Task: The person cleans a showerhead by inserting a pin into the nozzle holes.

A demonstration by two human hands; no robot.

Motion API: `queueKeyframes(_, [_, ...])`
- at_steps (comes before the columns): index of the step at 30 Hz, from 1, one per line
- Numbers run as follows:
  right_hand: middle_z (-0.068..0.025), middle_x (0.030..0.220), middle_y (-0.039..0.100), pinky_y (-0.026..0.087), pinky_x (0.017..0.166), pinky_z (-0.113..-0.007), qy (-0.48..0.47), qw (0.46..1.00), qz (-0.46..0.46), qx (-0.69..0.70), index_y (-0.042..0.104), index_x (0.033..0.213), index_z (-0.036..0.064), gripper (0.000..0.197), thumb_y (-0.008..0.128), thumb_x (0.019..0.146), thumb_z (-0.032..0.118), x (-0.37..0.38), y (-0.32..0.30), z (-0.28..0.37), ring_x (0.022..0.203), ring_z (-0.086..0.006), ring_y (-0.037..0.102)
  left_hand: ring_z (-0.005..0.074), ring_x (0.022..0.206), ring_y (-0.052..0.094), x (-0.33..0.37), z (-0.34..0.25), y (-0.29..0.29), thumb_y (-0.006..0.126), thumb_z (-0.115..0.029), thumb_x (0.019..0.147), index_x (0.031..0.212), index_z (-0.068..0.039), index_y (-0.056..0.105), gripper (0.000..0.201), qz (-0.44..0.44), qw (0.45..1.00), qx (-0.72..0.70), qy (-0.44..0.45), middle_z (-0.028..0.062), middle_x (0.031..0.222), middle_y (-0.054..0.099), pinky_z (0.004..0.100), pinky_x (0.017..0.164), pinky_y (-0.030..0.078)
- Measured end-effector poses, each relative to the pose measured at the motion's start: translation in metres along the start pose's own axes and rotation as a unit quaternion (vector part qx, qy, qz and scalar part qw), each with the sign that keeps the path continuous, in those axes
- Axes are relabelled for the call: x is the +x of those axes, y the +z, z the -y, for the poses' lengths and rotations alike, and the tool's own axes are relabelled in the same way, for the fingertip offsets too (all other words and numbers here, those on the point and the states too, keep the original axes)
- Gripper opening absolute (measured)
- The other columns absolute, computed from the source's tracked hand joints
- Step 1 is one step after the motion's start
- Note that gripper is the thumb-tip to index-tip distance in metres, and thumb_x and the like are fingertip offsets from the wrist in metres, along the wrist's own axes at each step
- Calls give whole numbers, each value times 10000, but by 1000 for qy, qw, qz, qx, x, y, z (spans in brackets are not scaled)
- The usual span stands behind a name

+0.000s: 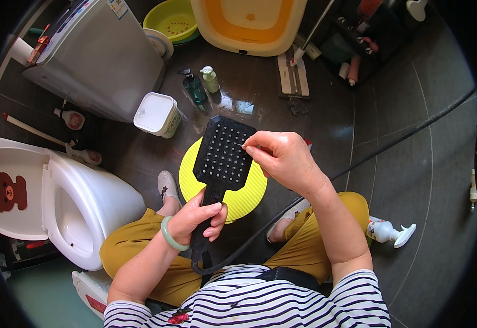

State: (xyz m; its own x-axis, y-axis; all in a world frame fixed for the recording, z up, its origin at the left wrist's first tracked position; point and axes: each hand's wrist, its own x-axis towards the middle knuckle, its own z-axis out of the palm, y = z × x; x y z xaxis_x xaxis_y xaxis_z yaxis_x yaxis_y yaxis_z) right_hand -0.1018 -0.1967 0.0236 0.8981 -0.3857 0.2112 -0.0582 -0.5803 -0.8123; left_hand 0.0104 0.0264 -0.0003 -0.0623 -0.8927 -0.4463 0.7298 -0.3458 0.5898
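A black, square-faced shower head (pixel 225 150) with rows of pale nozzles is tilted up in front of me. Its handle is wrapped by my left hand (pixel 199 218), which has a pale green bangle at the wrist. My right hand (pixel 285 161) is closed in a pinch at the right edge of the nozzle face. A thin, pale, needle-like pick (pixel 241 145) sticks out of that pinch toward the nozzles; the rest of it is hidden by the fingers. Beneath the shower head is a ribbed yellow round object (pixel 248 201), partly covered by it.
A black hose (pixel 397 139) curves from the handle across to the right wall. On the left stand a toilet (pixel 99 191) and a washing machine (pixel 104 57). Ahead are a white-lidded tub (pixel 156 113), two pump bottles (pixel 195 87) and a flat mop (pixel 292 74). A spray bottle (pixel 383 230) lies by my right knee.
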Motion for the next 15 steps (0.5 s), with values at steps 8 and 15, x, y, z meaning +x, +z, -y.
queueKeyframes(8, [-82, 631, 629, 443, 493, -262, -5, 1000, -5, -9, 680, 908, -7, 114, 652, 896, 102, 0, 0, 0, 501, -115, 578, 104, 489, 472, 0, -2, 3, 612, -252, 951, 1231, -140, 375, 383, -17, 1000, 18, 0, 21, 694, 459, 279, 490, 449])
queueKeyframes(15, [-148, 755, 686, 539, 652, -385, 7, 996, 3, -94, 699, 866, 40, 121, 645, 842, 145, -3, -2, 6, 708, -315, 676, 116, 486, 482, 3, 2, 8, 620, -211, 945, 1189, -124, 376, 356, -76, 995, 67, 1, 32, 701, 485, 283, 493, 458])
